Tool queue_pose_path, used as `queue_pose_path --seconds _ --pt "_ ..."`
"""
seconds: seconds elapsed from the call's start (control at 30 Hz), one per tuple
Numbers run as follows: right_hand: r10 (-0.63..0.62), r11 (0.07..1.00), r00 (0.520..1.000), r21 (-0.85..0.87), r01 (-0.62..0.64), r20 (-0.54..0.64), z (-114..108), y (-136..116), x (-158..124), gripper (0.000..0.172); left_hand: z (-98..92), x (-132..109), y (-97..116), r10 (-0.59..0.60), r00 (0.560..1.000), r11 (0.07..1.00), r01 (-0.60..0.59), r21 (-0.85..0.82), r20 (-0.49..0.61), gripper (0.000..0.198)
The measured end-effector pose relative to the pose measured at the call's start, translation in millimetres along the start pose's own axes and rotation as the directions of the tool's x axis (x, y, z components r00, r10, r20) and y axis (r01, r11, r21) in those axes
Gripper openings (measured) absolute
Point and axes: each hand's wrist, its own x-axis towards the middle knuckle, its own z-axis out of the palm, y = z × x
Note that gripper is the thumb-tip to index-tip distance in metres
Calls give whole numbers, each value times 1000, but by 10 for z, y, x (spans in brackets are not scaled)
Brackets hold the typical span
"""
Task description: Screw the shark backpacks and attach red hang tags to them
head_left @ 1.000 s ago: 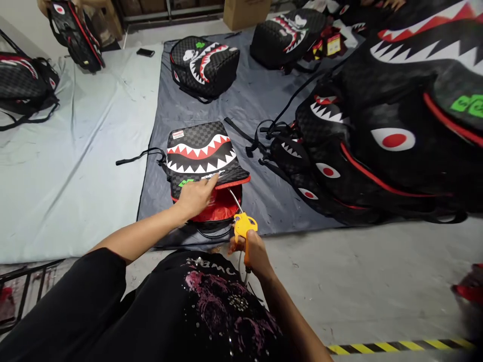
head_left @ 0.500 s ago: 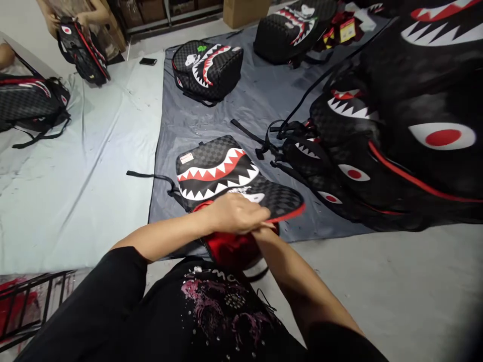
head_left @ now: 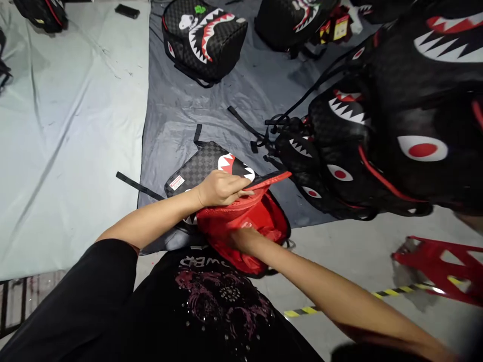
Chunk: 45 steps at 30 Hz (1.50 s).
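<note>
Open checkered backpack at the near edge of the grey surface, left hand with fingers pinching its raised flap, right hand inside its red lining, fingers hidden, state impossible to tell, piled backpacks right of it.

Way through over pale sheet on left, past trailing strap; heaped backpacks block right of open backpack.

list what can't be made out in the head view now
All in the head view:
Right hand: fingers, and anything they hold, hidden inside the open bag by its red lining.
Teeth print: partly behind the left hand.
Label: text too small.
Top-left bag: cut off by the top edge.
</note>
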Motion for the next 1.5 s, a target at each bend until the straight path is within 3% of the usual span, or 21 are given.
queue_pose_path --seconds 0.07,0.13,0.2,0.27,0.33,0.4,0.47,0.6,0.67,0.73,0.77,0.83,0.9,1.0,1.07,1.2,1.27,1.37,1.43,1.5 --pt "43 990 979 -140 -15 198 -185 184 -164 23 -47 23 -20 28 999 1000 -28 -5 35 37" --pt "91 965 949 -263 -9 301 -437 266 -216 23 -91 80 4 40 995 999 -40 -8 86 38" --pt "99 925 968 -379 -4 231 -697 209 -81 28 -119 149 80 19 994 1000 -18 -12 107 39" --pt "80 877 995 -480 -39 65 -897 64 217 43 -133 195 170 -17 993 1000 19 -17 115 39" --pt "111 856 994 -508 -99 -6 -998 -62 552 39 -147 193 213 -43 991 999 45 -17 129 40" --pt "166 855 986 -498 -143 3 -995 -77 768 37 -171 143 166 -99 988 995 99 9 117 40" --pt "232 850 972 -493 -185 35 -908 40 765 37 -195 69 43 -204 977 977 200 73 64 40" --pt "413 844 878 -463 -270 242 -606 421 222 37 -180 -22 -214 -365 931 917 362 168 -18 43" --pt "426 897 788 -319 -305 445 -436 566 -61 36 -144 -1 -265 -358 933 921 358 157 -23 42" --pt "325 909 729 14 -416 602 -275 658 -188 37 -107 59 -262 -318 948 939 319 133 -23 41" --pt "252 845 743 233 -481 620 -202 682 -181 39 -91 98 -247 -294 956 948 294 121 -21 41" --pt "176 630 822 580 -517 542 -62 677 -53 45 -62 180 -204 -238 971 966 239 99 -13 42" --pt "137 462 873 749 -475 469 88 600 149 49 -36 252 -161 -178 984 980 179 83 -12 44" --pt "31 315 900 850 -422 436 358 430 377 56 -8 314 -153 -97 995 992 97 81 -6 45" --pt "-100 163 903 902 -399 417 543 360 411 59 -11 326 -201 -61 998 993 61 98 -3 44" --pt "-358 -68 857 905 -419 370 780 343 346 57 -47 340 -333 0 1000 990 2 144 -11 42" --pt "-359 -58 859 909 -412 366 788 333 345 57 -47 352 -357 38 999 985 -35 170 -13 41" --pt "-330 37 855 910 -413 401 655 354 373 55 -21 353 -344 96 995 980 -89 180 -29 38" --pt "-272 141 866 907 -396 420 484 463 354 49 -8 336 -341 110 993 979 -102 176 -40 37" --pt "-146 328 903 880 -342 405 264 652 276 44 -5 309 -360 92 995 981 -84 176 -37 38"
